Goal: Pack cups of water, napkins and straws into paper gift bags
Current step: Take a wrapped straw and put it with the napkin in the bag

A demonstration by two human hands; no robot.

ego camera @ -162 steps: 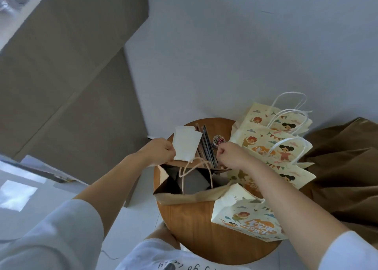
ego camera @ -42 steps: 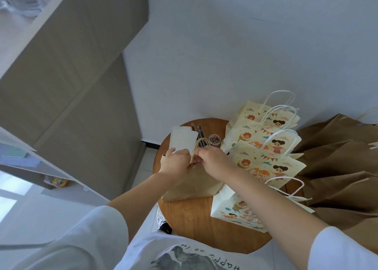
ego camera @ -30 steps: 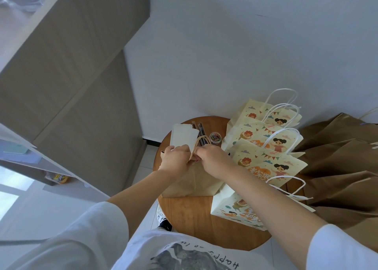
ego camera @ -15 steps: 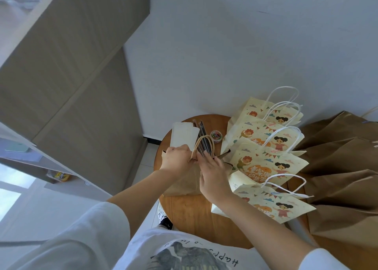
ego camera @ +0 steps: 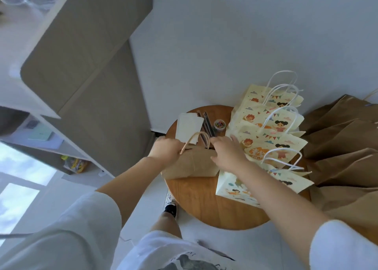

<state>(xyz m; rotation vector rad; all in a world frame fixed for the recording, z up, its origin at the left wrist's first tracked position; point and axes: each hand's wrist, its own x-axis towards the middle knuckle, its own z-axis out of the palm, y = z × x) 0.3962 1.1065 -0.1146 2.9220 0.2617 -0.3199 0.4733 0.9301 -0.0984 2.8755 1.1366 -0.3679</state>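
A brown paper bag (ego camera: 192,164) is seen near the left edge of the round wooden table (ego camera: 204,204). Its top edges are brought together between the two hands, and its twisted paper handle (ego camera: 195,140) is raised above them. The bag's top, by the left foot of the handle, is gripped by the left hand (ego camera: 166,150), whose fingers are curled over the paper. The right hand (ego camera: 227,153) is laid on the top right corner of the same bag. Its fingers are held fairly straight and spread, its thumb is pressed against the bag's front, and nothing is seen to be enclosed by it, though the hand is blurred.

Behind the bag, towards the far edge, a stack of white napkins (ego camera: 188,126) is placed, with dark straws (ego camera: 207,124) just beside it. A small round tub of coloured clips (ego camera: 219,125) is set to their right.

Along the right edge a row of cream printed gift bags (ego camera: 270,130) with white handles is leaned, each overlapping the next. Beyond that edge, plain brown bags (ego camera: 347,147) are piled.
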